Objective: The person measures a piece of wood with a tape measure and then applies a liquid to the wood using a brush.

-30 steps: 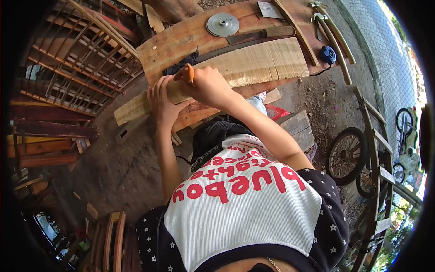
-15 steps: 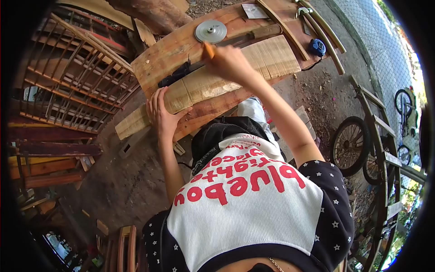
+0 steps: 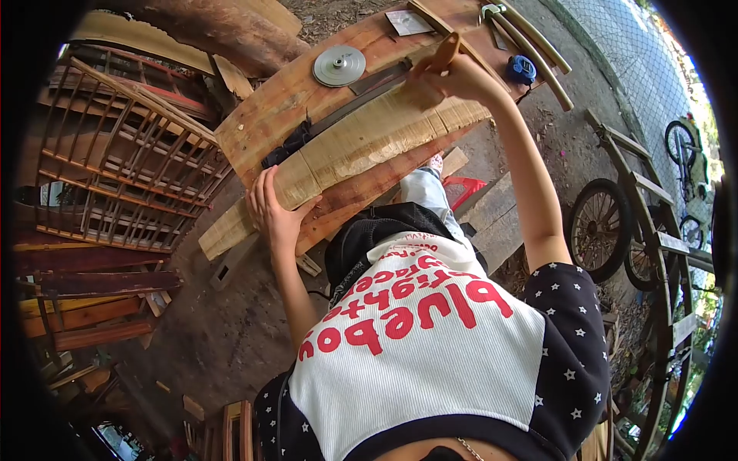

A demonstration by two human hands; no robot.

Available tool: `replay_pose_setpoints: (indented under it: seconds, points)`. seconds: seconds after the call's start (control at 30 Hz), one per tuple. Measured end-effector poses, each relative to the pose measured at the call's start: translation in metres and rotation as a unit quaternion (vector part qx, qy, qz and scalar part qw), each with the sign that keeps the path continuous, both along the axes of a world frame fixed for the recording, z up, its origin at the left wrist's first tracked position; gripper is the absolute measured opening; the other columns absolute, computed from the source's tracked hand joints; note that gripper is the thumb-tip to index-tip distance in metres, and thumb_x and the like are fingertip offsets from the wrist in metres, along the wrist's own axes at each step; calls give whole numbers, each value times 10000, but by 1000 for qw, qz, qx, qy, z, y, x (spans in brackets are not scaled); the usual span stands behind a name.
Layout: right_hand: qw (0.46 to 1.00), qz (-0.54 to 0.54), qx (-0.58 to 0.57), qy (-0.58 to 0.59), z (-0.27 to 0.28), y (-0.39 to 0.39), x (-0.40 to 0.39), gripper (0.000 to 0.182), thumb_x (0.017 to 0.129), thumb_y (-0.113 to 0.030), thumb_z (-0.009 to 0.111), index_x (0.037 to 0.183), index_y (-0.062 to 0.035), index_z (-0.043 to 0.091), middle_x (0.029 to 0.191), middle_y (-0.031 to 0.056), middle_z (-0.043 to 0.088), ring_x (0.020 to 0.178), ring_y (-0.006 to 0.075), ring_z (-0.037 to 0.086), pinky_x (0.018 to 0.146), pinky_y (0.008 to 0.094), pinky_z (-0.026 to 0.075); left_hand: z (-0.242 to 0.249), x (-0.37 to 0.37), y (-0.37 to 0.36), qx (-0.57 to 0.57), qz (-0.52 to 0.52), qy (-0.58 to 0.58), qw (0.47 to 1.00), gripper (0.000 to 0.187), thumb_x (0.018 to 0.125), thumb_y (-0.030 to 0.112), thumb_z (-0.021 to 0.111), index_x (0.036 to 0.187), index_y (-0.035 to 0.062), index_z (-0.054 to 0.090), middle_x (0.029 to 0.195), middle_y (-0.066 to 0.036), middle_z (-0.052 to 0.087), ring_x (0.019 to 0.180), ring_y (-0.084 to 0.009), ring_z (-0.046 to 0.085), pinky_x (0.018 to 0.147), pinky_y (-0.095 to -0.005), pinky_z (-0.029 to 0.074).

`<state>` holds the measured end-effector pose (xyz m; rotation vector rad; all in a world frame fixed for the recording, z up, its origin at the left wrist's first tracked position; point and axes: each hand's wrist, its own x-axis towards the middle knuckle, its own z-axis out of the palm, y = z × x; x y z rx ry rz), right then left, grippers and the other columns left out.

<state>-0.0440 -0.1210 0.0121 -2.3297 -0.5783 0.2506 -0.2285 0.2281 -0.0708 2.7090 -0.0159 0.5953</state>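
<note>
A long pale wooden board (image 3: 350, 150) lies slantwise across the workbench, with cut lines across it and a rough near edge. My left hand (image 3: 278, 209) grips the board near its left end, fingers over the top and thumb toward the near edge. Above the board's right part, my right hand (image 3: 453, 77) is closed around an orange-brown wooden handle (image 3: 444, 54); the working end of this tool is hidden or blurred. Behind the board lies a long dark flat bar (image 3: 380, 79), partly covered by my right hand. A black cloth-like bundle (image 3: 296, 138) sits near the bar's left end.
On the workbench (image 3: 257, 123) are a round metal disc (image 3: 339, 66), a blue tape measure (image 3: 521, 70), a paper sheet (image 3: 409, 22) and a hammer (image 3: 492, 11). Wooden racks (image 3: 127, 154) stand left. A wheel (image 3: 601, 230) and wooden ladder-like frame (image 3: 653, 223) stand right.
My right hand has moved right along the board with the wooden-handled tool, which now points upward. My left hand keeps its place on the board. The view has shifted slightly.
</note>
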Motion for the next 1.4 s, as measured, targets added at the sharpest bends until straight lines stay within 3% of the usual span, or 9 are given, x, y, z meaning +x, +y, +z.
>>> replay_pose_setpoints:
  seconds: [0.1,0.3,0.4,0.6,0.73,0.97,1.13,1.23,1.4]
  points:
    - [910,-283,-298,-55,18,-11,18,203,824,-294,588,945,-156,675,852,95,689,786,172,675,681,335,537,-1,0,0,-1,0,0,1000,931,584,658,716,1288,110,449,1250,-70,502,1173,-270,471,1036,-533,294]
    - [995,-32,47,-81,-25,-25,6,209,829,-166,601,1019,-102,659,832,29,676,770,98,626,647,269,517,-1,0,0,14,0,-7,1000,940,589,675,700,1292,105,445,1251,-73,500,1173,-270,473,1036,-523,301]
    - [989,4,91,119,-2,0,-25,258,819,-147,603,1067,-91,652,852,48,674,768,109,625,639,257,518,0,0,0,19,2,-4,1000,940,591,680,695,1291,104,447,1249,-73,502,1173,-269,474,1040,-523,301]
    - [946,-287,-140,-52,8,-26,-16,255,873,-345,554,998,-146,649,796,58,689,721,175,676,682,292,549,-1,0,-1,19,5,-4,1000,934,594,683,692,1288,105,454,1246,-74,506,1175,-267,473,1042,-528,300]
    - [1000,-7,18,0,2,33,-62,214,797,-321,590,934,-181,676,898,86,676,862,294,643,758,373,514,-1,1,0,20,2,-3,1000,933,596,684,691,1287,105,454,1244,-74,507,1177,-266,473,1043,-532,299]
    - [916,-339,-214,25,29,-12,-26,273,766,-332,632,982,-177,695,847,93,693,800,245,677,692,367,539,1,1,-2,19,2,-6,1000,906,609,688,680,1282,127,450,1236,-74,495,1173,-271,470,1032,-540,304]
    - [998,-42,-16,45,9,47,-81,225,816,-343,621,965,-185,680,910,67,689,816,247,668,735,381,533,2,1,-1,23,-6,-14,1000,891,617,690,669,1278,133,452,1220,-75,495,1158,-277,473,1027,-542,308]
    - [895,-369,-247,-36,18,18,-61,196,819,-280,549,925,-202,694,860,73,689,817,267,667,732,396,533,1,0,-1,36,-3,-21,999,883,623,695,660,1276,136,455,1221,-75,495,1146,-282,477,1021,-537,316]
    - [941,-272,-202,-11,10,34,-78,154,821,-215,564,914,-173,680,880,119,684,824,316,662,735,415,529,-1,1,0,67,2,-26,997,904,627,720,633,1292,139,439,1225,-74,495,1157,-276,472,1012,-531,327]
